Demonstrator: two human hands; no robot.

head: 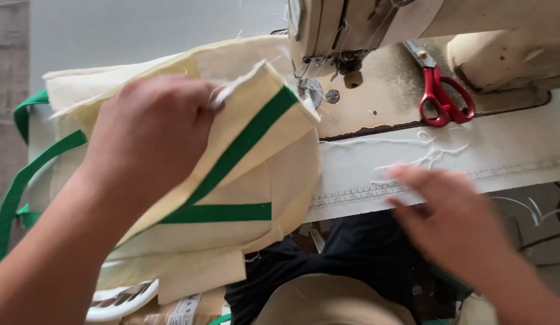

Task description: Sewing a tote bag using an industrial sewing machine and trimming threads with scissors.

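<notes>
Left hand [150, 135] clamped on cream bag [232, 180] with green trim, right by the needle [303, 84]. Right hand [454, 219] loose, blurry, holding nothing over counter [502, 150]. Could snag if fabric bunches.

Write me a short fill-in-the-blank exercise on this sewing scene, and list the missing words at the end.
1. The left hand grips a cream cloth bag trimmed with strips of ____ tape.
2. The scissors lying on the sewing machine bed have ____ handles.
3. The right hand hovers blurred near the table edge, with its fingers ____ and holding nothing.
4. Loose ____ threads lie on the table below the scissors.

Missing words: green; red; open; white
</notes>
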